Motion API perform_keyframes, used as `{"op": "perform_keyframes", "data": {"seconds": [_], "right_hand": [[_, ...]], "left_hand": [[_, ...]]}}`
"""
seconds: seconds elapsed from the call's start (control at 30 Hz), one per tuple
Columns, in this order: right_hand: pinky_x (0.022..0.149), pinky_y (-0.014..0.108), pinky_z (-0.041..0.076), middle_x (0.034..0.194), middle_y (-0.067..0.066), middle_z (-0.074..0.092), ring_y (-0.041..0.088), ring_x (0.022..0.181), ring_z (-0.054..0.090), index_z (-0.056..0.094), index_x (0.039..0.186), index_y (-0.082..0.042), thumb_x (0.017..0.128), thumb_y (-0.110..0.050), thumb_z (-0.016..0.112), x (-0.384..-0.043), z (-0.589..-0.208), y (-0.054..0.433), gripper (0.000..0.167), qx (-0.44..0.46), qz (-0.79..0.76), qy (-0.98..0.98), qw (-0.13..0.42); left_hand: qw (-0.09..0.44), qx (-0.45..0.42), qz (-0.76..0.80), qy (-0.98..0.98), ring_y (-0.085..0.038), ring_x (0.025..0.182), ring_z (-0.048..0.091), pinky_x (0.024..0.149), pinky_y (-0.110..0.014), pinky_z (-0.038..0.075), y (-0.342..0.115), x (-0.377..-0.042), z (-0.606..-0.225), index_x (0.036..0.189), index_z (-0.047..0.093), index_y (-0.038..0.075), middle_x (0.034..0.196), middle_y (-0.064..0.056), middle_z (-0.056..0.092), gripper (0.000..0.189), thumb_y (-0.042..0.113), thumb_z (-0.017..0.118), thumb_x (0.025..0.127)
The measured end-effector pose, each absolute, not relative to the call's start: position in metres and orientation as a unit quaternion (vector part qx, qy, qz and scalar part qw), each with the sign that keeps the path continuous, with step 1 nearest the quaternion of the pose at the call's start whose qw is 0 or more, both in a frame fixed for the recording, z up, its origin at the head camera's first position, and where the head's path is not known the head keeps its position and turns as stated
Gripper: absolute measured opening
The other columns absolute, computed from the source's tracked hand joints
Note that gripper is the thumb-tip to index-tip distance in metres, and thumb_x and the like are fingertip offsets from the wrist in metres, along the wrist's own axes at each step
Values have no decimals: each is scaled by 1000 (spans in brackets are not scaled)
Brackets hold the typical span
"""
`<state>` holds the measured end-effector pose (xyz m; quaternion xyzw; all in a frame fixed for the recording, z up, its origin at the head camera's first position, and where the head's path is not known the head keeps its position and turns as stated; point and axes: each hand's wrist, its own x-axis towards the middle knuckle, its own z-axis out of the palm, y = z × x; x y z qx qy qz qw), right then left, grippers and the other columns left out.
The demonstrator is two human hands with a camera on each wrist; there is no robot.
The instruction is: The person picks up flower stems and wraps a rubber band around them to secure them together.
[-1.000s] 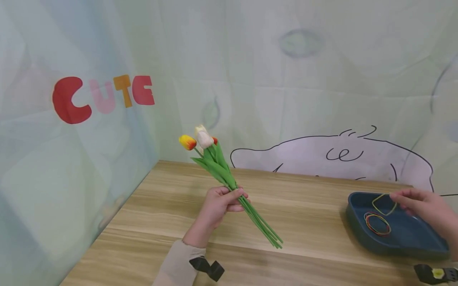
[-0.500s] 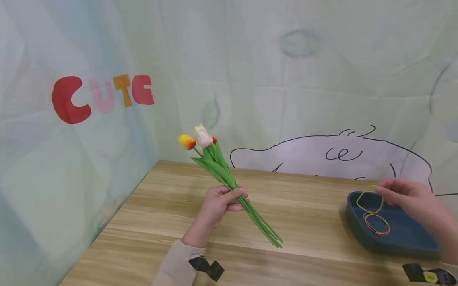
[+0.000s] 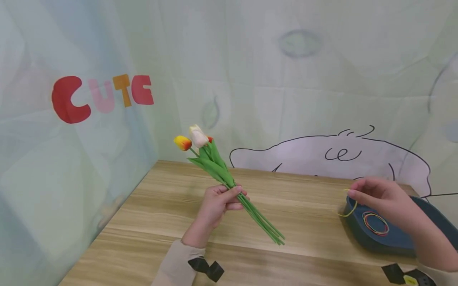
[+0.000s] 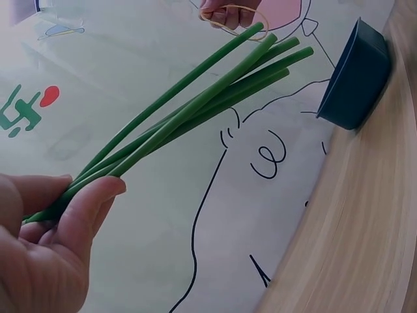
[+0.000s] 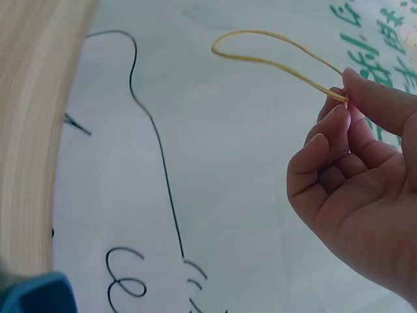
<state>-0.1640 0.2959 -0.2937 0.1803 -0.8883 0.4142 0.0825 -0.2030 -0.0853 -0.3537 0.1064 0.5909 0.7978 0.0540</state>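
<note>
My left hand (image 3: pixel 223 201) grips a bunch of artificial tulips (image 3: pixel 216 166) around its green stems, held above the table and tilted to the left. The visible blooms are white, yellow-orange and red; the cut ends of the stems (image 4: pixel 208 98) fan out in the left wrist view. Between thumb and fingertips my right hand (image 3: pixel 384 200) pinches a yellow rubber band (image 5: pixel 273 49), which hangs as a loose loop. That hand is over the left part of a dark blue tray (image 3: pixel 388 248). Inside the tray lie several more rubber bands (image 3: pixel 375 223), red and yellow.
The wooden table (image 3: pixel 293 222) reaches back to a printed cloth backdrop (image 3: pixel 250 79). Another cloth side (image 3: pixel 71 171) with coloured letters borders the table on the left. The tray stands at the right.
My right hand has moved left with the yellow rubber band, from over the tray to its left rim. The left hand stays almost still, the tulips tilting slightly further left.
</note>
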Motion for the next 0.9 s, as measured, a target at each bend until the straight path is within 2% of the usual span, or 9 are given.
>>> {"op": "perform_keyframes", "data": {"seconds": [0.2,0.4,0.63,0.9], "right_hand": [[53,25,45,79,-6,61,10,68,54,63,96,-7,91,6,60,-157,-294,277,15,263,445,-853,74],[53,29,45,81,-5,60,12,69,53,63,97,-6,88,15,57,-150,-293,261,23,330,483,-809,54],[52,29,45,83,-3,59,13,70,53,62,95,-9,85,18,58,-142,-293,245,29,373,491,-786,47],[57,27,46,85,2,59,13,75,54,61,95,-8,80,23,59,-137,-292,226,35,448,504,-737,49]], "left_hand": [[55,114,799,588,-12,74,71,67,-24,61,-85,-201,-352,95,63,-8,79,-2,71,12,4,59,95],[55,110,807,577,-12,73,71,66,-24,61,-83,-198,-349,93,64,-4,79,-2,71,9,2,58,95],[60,106,822,557,-14,74,72,66,-24,62,-82,-195,-345,89,66,0,78,-4,72,12,2,56,95],[68,93,837,534,-14,74,72,68,-25,61,-81,-192,-342,83,68,8,78,-3,72,23,0,52,97]]}}
